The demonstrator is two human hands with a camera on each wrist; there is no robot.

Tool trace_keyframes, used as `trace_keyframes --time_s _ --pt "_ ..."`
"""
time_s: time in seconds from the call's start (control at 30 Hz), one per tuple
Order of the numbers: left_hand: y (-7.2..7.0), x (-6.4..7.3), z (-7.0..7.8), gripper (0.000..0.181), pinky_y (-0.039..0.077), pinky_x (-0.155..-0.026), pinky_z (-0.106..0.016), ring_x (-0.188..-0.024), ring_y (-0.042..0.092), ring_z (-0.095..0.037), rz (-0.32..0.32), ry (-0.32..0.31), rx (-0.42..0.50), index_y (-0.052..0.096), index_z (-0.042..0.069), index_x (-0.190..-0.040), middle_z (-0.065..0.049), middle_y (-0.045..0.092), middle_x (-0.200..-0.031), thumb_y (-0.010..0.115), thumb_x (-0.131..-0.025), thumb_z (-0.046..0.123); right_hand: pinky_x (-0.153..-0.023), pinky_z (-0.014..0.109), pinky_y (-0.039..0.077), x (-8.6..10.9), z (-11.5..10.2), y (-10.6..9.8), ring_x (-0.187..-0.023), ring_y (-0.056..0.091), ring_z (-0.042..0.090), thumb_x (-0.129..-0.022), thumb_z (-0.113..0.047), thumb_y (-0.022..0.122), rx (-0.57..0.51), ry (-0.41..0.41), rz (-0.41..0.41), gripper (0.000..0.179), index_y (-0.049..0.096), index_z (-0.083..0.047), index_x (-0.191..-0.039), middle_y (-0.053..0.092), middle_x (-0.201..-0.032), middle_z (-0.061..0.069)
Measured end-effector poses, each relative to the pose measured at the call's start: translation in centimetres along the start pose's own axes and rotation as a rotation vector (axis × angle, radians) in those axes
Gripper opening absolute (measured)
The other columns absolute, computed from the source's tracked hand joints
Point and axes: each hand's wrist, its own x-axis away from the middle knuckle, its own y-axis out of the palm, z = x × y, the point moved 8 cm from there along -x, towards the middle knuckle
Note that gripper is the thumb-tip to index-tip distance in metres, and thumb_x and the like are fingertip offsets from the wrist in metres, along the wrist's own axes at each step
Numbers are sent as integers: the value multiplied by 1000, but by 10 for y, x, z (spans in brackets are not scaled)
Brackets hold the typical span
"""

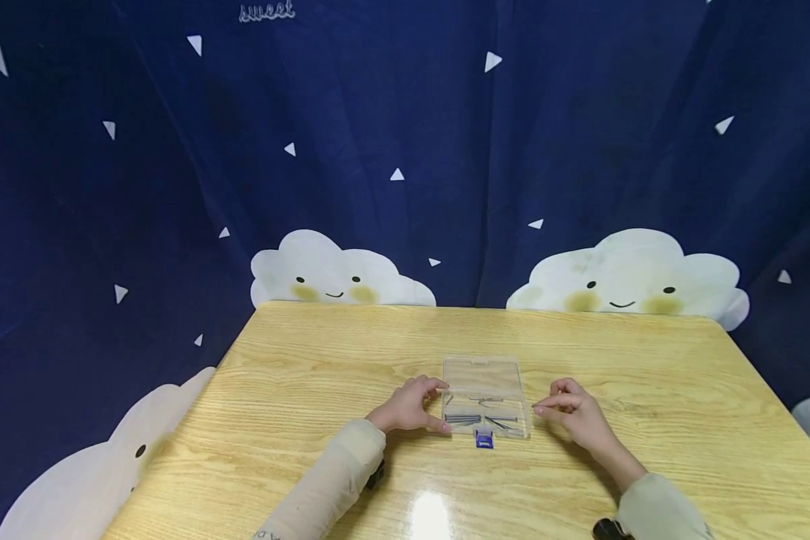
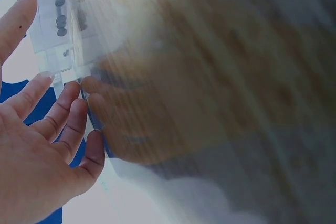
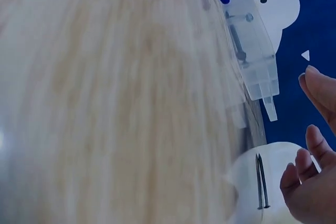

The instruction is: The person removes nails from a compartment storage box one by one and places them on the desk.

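A clear plastic box [image 1: 482,376] lies on the table with its lid folded back. Several long nails [image 1: 462,419] fill its front left compartment; loose nails [image 1: 502,424] lie front right, with small ones [image 1: 486,401] behind. At the box's left side is my left hand [image 1: 408,405], thumb at the front corner, index finger on the edge, fingers spread. Just right of the box, my right hand [image 1: 576,418] has thumb and index finger together; I cannot tell whether something small is between them. Two nail shapes [image 3: 264,184] show below that hand in the right wrist view.
A blue latch [image 1: 484,439] sticks out from the box's front edge. The wooden table [image 1: 310,360] is glossy and reflects light near its front. Behind it hangs a dark blue curtain [image 1: 398,112] with clouds and white triangles.
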Motion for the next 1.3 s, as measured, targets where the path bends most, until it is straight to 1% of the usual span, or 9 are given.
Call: trace_keyframes --time_s 0.27,0.57,0.77,0.8,0.87,1.0,1.1,1.2,1.3 --pt "-1 1 2 70 35 -76 -30 -93 47 -19 2 3 -2 51 11 -126 -5 53 -103 79 -68 37 -66 25 30 -3 -3 11 -77 34 12 -74 -7 74 -29 -2 -43 8 72 -2 -79 40 -83 4" --pt "-1 1 1 70 36 -76 -30 -92 47 -19 0 4 0 51 11 -127 -5 53 -103 79 -68 37 -64 26 28 -5 -11 26 -75 33 12 -74 0 72 -93 -120 -97 5 72 0 -78 36 -79 4" --pt "-1 1 3 70 36 -75 -29 -92 47 -20 4 17 9 51 9 -126 -7 53 -103 80 -68 35 -65 31 28 -3 -31 32 -75 31 14 -70 10 70 -106 -184 -121 7 69 9 -76 34 -77 10" --pt "-1 1 3 70 36 -75 -30 -92 48 -20 4 19 9 51 9 -126 -7 53 -103 80 -68 35 -66 30 28 -3 -32 32 -76 31 14 -69 10 71 -105 -192 -126 7 69 8 -76 35 -78 9" --pt "-1 1 3 69 36 -76 -30 -92 48 -21 5 21 13 51 9 -126 -8 53 -103 80 -68 34 -67 28 27 -3 -34 34 -76 31 14 -69 9 71 -89 -209 -134 7 69 7 -76 35 -78 9" --pt "-1 1 2 69 35 -77 -32 -93 48 -21 2 8 14 51 11 -126 -6 53 -104 80 -68 35 -69 25 25 -5 -24 40 -79 29 12 -69 0 75 -23 -223 -153 7 72 -1 -75 37 -80 3" --pt "-1 1 1 69 35 -78 -32 -94 48 -20 -1 -1 14 51 12 -126 -5 53 -104 79 -68 37 -68 26 23 -6 -21 42 -79 28 11 -68 -5 77 32 -227 -157 8 73 -5 -75 37 -80 0" --pt "-1 1 1 69 35 -79 -33 -94 47 -19 -2 2 14 51 12 -126 -5 53 -104 79 -68 37 -66 26 23 -7 -23 43 -78 27 11 -68 -7 77 67 -279 -164 8 74 -6 -75 36 -78 0" --pt "0 1 1 70 35 -79 -34 -94 47 -19 -5 1 16 51 12 -127 -4 53 -103 79 -68 37 -65 26 22 -8 -27 45 -78 27 11 -66 -5 78 99 -360 -178 9 74 -7 -74 35 -78 0"
